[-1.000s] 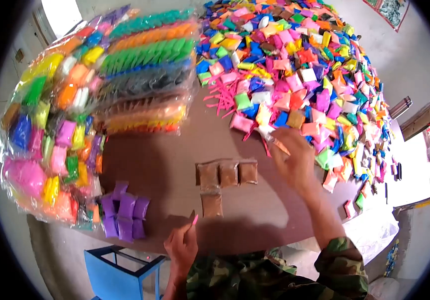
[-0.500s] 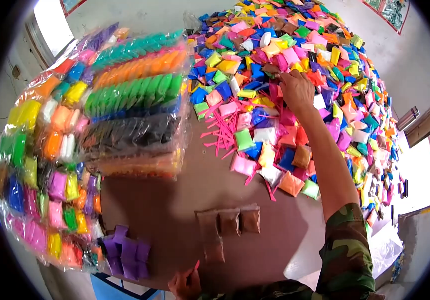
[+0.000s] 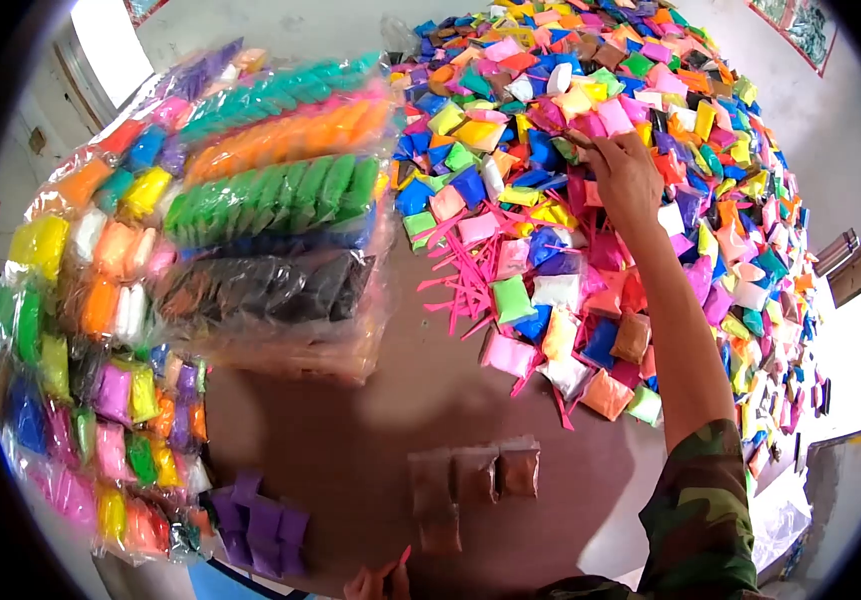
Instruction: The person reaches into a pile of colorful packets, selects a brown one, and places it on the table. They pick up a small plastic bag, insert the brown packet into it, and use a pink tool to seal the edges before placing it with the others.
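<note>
My right hand (image 3: 630, 180) reaches into a large heap of coloured packets (image 3: 510, 300), its fingers pinched on a small brown packet (image 3: 578, 138). At the bottom edge, my left hand (image 3: 380, 582) is partly cut off by the frame. A thin pink plastic stick (image 3: 406, 553) pokes up from its closed fingers. Just above the left hand, several brown packets (image 3: 475, 474) lie close together on the brown table (image 3: 350, 430). To the left of them sits a small group of purple packets (image 3: 262, 530).
Clear bags of sorted packets (image 3: 270, 200) are stacked along the left side, with green, orange, teal and black rows. Loose pink sticks (image 3: 465, 270) lie at the heap's near-left edge. A clear plastic bag (image 3: 780, 515) is at the lower right.
The view has shifted, so the table and packets appear lower and further right. My right hand remains at the brown packet in the heap; my left hand still has the pink stick.
</note>
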